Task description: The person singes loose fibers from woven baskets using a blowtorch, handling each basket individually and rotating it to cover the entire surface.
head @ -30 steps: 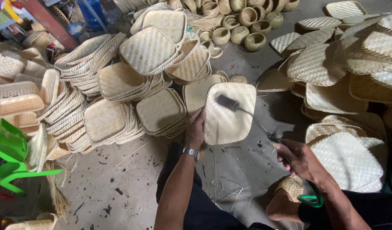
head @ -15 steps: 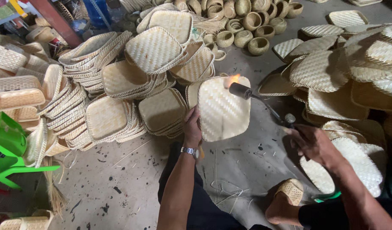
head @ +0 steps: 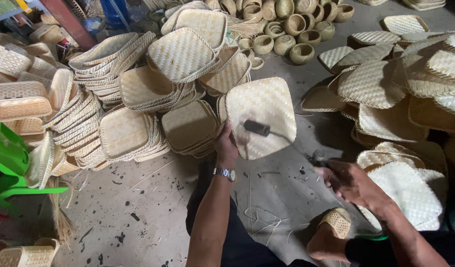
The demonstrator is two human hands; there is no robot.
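Torch flame gone, woven tray point(head: 261, 116) in left-hand fingers point(head: 225, 143) (upright)

Everything was carried by a grey concrete floor point(head: 153, 217), stained with dark spots and strewn with thin straw strips point(head: 259, 217). Stacks of square woven trays point(head: 123, 133) were piled at the left and loose woven trays point(head: 376, 84) at the right. Small round woven bowls point(head: 287, 29) were grouped at the top, and a green plastic stool point(head: 10, 168) was set at the left edge.
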